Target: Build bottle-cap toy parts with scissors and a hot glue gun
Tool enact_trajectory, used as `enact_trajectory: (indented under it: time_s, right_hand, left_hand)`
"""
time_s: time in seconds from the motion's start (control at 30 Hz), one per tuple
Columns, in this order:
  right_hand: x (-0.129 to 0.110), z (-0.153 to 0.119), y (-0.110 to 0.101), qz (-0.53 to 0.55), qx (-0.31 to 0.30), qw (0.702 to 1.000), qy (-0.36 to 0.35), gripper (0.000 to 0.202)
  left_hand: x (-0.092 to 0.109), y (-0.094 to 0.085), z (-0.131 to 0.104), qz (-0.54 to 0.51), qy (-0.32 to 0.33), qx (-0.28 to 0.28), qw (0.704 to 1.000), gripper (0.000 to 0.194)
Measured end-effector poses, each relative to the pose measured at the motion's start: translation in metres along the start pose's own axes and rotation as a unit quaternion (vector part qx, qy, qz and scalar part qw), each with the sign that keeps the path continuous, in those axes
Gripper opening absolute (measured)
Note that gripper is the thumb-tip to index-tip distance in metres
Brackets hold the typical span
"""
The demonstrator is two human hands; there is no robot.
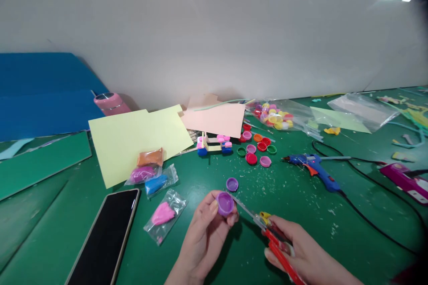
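Note:
My left hand holds a small purple bottle cap between thumb and fingers, its hollow side turned towards me. My right hand is closed round a red-handled cutter with a long, narrow metal blade. The blade's tip reaches the cap's right rim; whether it touches cannot be made out. Beside the cutter's head shows a yellow piece, partly hidden. A second purple cap lies on the green table just beyond my left hand.
Several coloured caps lie ahead, near a small stick-built model. A blue glue gun with a trailing cord lies right. Left are a phone, bagged clay and yellow paper. A white panel stands behind.

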State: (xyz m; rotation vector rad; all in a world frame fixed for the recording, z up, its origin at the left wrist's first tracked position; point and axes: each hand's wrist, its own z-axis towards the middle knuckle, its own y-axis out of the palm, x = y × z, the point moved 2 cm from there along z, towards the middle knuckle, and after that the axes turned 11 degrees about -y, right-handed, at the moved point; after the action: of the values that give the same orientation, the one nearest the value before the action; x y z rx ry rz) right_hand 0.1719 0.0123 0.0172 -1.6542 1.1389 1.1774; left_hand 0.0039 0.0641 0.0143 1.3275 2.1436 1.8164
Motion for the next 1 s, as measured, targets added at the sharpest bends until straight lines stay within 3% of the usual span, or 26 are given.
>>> enact_trajectory:
  time_s: [0.2, 0.27, 0.4, 0.47, 0.6, 0.73, 1.0]
  right_hand:
    - [0.009, 0.003, -0.007, 0.063, -0.032, 0.997, -0.01, 0.032]
    - [0.011, 0.004, -0.015, 0.06, -0.001, 0.998, -0.02, 0.034]
    - [0.008, -0.002, -0.026, -0.023, 0.131, 0.989, -0.058, 0.034]
    - [0.004, -0.007, -0.025, -0.092, 0.15, 0.982, -0.075, 0.031]
    - [-0.004, -0.009, -0.019, -0.227, 0.085, 0.968, -0.065, 0.023]
    - [-0.007, -0.006, -0.017, -0.363, 0.05, 0.929, -0.062, 0.031]
    - [-0.006, -0.001, -0.015, -0.433, 0.033, 0.897, -0.08, 0.031]
  left_hand:
    - [0.001, 0.004, -0.001, -0.008, -0.002, -0.049, 0.999, 0.019]
    - [0.001, 0.004, -0.001, -0.009, -0.002, -0.06, 0.998, 0.02]
    - [-0.001, 0.001, 0.0, -0.017, 0.005, -0.038, 0.999, 0.022]
    - [-0.002, -0.001, 0.001, -0.017, 0.004, -0.023, 1.0, 0.02]
    - [-0.004, -0.003, 0.002, -0.018, 0.001, 0.012, 1.0, 0.014]
    - [-0.005, -0.005, 0.002, -0.025, 0.002, 0.061, 0.998, 0.008]
    - [-0.004, -0.001, 0.004, 0.005, 0.004, 0.068, 0.998, 0.008]
